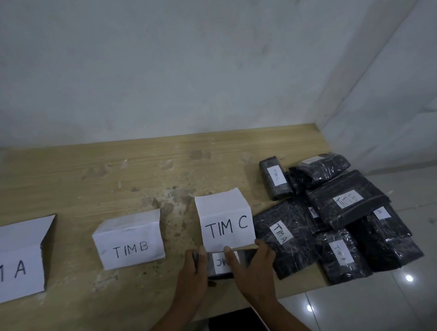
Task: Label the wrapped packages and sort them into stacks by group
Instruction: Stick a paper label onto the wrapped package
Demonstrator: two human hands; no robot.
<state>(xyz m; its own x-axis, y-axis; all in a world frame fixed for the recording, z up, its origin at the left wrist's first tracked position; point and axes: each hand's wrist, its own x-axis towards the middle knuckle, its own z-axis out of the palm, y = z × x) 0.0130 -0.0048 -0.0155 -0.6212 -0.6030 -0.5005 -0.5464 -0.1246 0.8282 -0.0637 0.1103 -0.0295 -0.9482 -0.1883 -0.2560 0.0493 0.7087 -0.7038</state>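
**Hands.** Left hand (194,269) and right hand (251,265) grasp the 2 ends of 1 black wrapped package (222,264), fingers curled round it, with its white label facing up. The package sits low over the table (107,175), at the near edge of the TIM C sign (226,225); whether it rests on the wood cannot be told.

**Progress.** Sorting appears barely begun. No package shows before the TIM B sign (130,245) or the TIM A sign (12,262). Labelling looks largely done (at least 6 labels show in the pile (344,223), some unreadable).

**Surroundings.** The pile lies at the right, overlapped and mixed by group, just beside the TIM C sign, crowding that stack's space.
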